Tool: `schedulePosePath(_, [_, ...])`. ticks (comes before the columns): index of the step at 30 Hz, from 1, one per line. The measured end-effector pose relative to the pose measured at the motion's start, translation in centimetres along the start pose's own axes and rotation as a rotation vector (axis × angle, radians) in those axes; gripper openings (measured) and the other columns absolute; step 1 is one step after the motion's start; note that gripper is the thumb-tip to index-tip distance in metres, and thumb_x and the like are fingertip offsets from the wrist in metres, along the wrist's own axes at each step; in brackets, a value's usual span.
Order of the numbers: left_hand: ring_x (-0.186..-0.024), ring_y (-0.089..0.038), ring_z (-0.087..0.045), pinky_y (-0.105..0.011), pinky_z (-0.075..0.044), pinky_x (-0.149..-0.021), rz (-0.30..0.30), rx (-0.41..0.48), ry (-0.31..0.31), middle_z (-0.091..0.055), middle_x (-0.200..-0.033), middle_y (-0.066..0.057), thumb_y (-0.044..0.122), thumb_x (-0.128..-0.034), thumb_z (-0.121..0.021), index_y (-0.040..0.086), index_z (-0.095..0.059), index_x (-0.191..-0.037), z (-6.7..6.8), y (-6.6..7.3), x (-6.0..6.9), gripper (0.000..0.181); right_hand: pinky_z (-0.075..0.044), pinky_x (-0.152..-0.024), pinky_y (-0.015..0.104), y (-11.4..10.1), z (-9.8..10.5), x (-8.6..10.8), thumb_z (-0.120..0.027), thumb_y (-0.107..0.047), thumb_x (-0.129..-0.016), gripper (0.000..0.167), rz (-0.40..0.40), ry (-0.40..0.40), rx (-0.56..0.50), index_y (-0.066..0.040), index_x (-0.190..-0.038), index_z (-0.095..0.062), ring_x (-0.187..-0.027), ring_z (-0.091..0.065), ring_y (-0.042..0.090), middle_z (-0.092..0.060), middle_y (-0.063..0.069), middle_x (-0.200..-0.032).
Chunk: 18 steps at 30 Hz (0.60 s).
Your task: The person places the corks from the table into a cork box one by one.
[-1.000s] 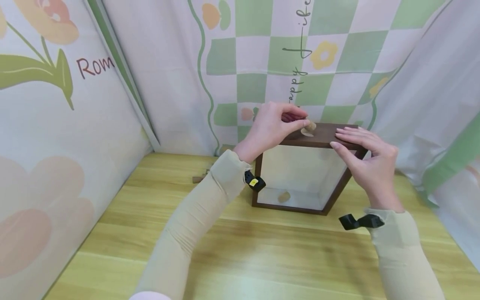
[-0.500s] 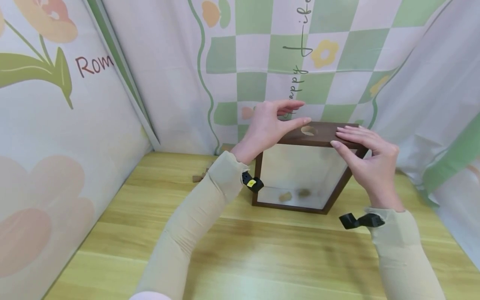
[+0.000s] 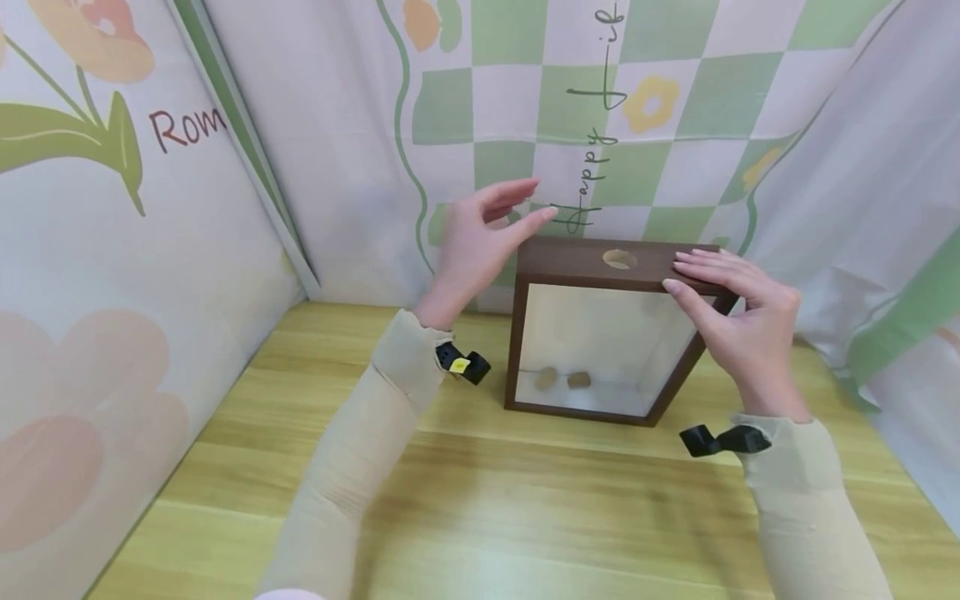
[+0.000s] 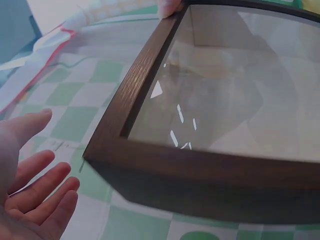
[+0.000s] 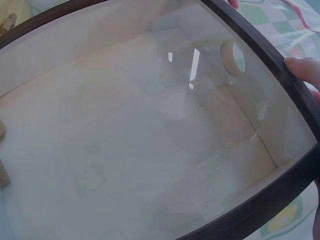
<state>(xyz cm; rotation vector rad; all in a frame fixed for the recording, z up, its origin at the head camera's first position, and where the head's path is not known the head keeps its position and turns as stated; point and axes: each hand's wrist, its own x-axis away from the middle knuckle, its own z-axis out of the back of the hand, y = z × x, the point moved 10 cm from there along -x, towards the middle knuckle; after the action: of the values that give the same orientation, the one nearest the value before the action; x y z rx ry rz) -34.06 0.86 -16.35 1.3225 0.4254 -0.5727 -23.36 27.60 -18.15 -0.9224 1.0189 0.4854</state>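
A dark brown wood-framed box with a clear front stands upright on the table. Its top has a round hole. Behind the pane, one cork and another cork lie low on the left. My left hand is off the box's upper left corner, fingers spread from the thumb, holding nothing; the left wrist view also shows its fingers apart from the frame. Flat across the top right of the box lie the fingers of my right hand, its thumb touching the front upper edge.
Small brown pieces lie on the table beyond the box's edge in the right wrist view. A wood-grain table spreads before me. Patterned green-and-white cloth hangs close behind, with a printed curtain on the left.
My left hand let go of a cork at the hole and moved left, away from the box. The cork dropped inside, beside the other one, which also shifted left. My right hand stayed put.
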Motion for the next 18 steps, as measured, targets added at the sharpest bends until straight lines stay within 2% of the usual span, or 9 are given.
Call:
schedulePosePath(5, [-0.110,-0.008,-0.064,-0.024,-0.049,-0.097,-0.021,-0.011,0.082,-0.072,-0.120,0.002,0.028,-0.0878,-0.084,0.012,-0.074,-0.123,3.3,-0.7,0.6,0.040,-0.045,-0.107,0.039,0.0,-0.1,0.0,-0.084,0.001,-0.081,0.017,-0.008,0.001,-0.005,0.006,-0.097,-0.079,-0.106,-0.069,0.014,-0.074,0.022,-0.100])
schedulePosePath(8, [-0.112,-0.011,-0.065,-0.025,-0.049,-0.099,-0.024,-0.013,0.122,-0.072,-0.122,-0.002,0.025,-0.0880,-0.084,0.009,-0.074,-0.123,5.3,-1.7,1.0,0.040,-0.045,-0.107,0.039,0.0,-0.1,0.0,-0.084,0.001,-0.081,0.017,-0.012,-0.001,-0.012,0.006,-0.097,-0.079,-0.106,-0.069,0.014,-0.074,0.023,-0.100])
schedulePosePath(14, [-0.108,-0.012,-0.066,-0.029,-0.051,-0.096,0.062,-0.022,0.203,-0.072,-0.121,-0.006,0.026,-0.0896,-0.082,0.007,-0.072,-0.124,9.3,-5.4,2.4,0.041,-0.045,-0.107,0.041,-0.1,-0.2,0.0,-0.084,0.002,-0.080,0.017,-0.006,-0.002,-0.029,0.007,-0.096,-0.078,-0.105,-0.070,0.014,-0.073,0.024,-0.098])
schedulePosePath(18, [-0.108,-0.015,-0.066,-0.029,-0.052,-0.094,0.149,-0.044,0.225,-0.072,-0.121,-0.005,0.029,-0.0910,-0.081,0.007,-0.072,-0.125,11.1,-8.6,4.0,0.041,-0.045,-0.107,0.042,-0.1,-0.1,0.0,-0.084,0.002,-0.080,0.017,-0.002,0.000,-0.032,0.008,-0.095,-0.078,-0.104,-0.070,0.013,-0.073,0.025,-0.098])
